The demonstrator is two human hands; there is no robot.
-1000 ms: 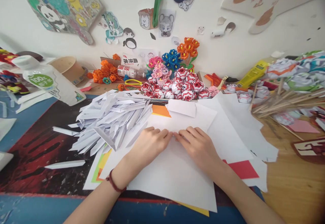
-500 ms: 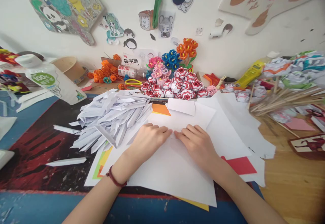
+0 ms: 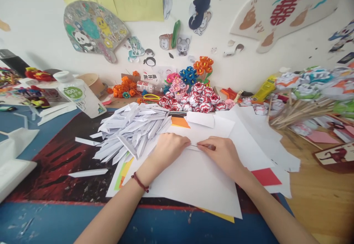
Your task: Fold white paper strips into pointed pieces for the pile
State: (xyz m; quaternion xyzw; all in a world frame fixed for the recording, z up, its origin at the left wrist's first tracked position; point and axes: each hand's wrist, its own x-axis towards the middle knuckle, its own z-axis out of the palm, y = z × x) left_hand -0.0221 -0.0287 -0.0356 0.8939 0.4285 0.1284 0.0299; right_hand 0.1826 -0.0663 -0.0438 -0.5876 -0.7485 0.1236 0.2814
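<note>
My left hand (image 3: 170,147) and my right hand (image 3: 221,154) face each other above white paper sheets (image 3: 190,181). Between their fingertips runs a narrow folded paper strip (image 3: 194,147), pinched at its two ends. Fingers of both hands are closed, and they partly cover the strip. Left of my left hand lies a heap of folded white paper strips (image 3: 132,129). Just beyond my hands a small white paper piece (image 3: 200,119), curled at its edge, rests on the sheets.
Red-and-white paper flowers (image 3: 204,98) are massed at the back. A white bottle (image 3: 79,94) stands at the back left. Thin wooden sticks (image 3: 301,113) and more paper flowers (image 3: 306,80) lie at right. A single folded strip (image 3: 88,173) lies on the dark mat (image 3: 55,163).
The view has tilted up and shifted left. My right hand has drawn slightly away from my left, and more of the folded strip now shows between the fingertips.
</note>
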